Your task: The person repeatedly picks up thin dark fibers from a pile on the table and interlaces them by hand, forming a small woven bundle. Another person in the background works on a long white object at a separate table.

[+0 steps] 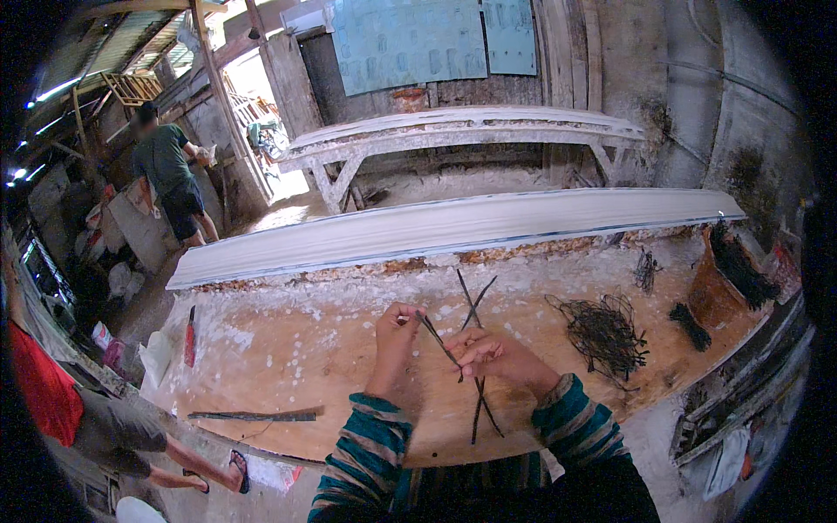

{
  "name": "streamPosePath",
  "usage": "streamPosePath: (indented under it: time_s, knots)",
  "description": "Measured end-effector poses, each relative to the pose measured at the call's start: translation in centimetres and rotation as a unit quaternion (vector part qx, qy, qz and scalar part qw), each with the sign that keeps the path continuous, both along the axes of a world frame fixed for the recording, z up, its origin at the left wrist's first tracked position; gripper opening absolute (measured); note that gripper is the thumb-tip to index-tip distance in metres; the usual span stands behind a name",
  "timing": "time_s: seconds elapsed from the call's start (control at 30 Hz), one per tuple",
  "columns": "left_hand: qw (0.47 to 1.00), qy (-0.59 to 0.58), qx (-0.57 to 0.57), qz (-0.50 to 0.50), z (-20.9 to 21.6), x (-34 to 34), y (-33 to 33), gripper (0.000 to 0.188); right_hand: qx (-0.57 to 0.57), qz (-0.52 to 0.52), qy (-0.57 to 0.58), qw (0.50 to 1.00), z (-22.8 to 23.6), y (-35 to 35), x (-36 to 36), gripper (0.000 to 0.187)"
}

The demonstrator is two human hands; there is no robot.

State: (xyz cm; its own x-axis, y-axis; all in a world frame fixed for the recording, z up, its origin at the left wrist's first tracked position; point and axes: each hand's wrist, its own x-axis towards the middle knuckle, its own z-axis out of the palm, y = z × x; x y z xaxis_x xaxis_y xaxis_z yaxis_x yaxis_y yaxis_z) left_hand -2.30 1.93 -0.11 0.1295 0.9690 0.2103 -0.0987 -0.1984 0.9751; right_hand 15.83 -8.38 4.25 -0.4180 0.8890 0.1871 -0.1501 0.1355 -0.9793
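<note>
Stretched slantwise between my hands is a short dark, thin strip. My left hand pinches its upper end. At the lower end the fingers of my right hand are closed on it. Longer dark strips lie crossed on the wooden tabletop, passing beneath my right hand and showing again below it. A tangled heap of dark cords rests to the right of my right hand. At the near left lies a flat bunch of dark strips.
A red-handled tool lies at the left. On the right, a brown container leans on its side with dark bundled strands, beside a small dark bundle. A long white slab borders the far side. Two people stand leftward.
</note>
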Motion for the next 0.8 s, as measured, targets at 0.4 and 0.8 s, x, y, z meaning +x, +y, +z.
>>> streamPosePath:
  time_s: [0.4,0.8]
  knots:
    - [0.988,0.022,0.017,-0.153,-0.4,1.6,-1.0,0.005,0.021,-0.184,0.055,0.981,-0.7,1.5,1.2,0.013]
    - [0.903,0.03,-0.006,-0.429,3.0,2.2,-5.8,0.014,0.203,-0.467,-0.149,0.847,-4.5,4.4,3.7,0.014]
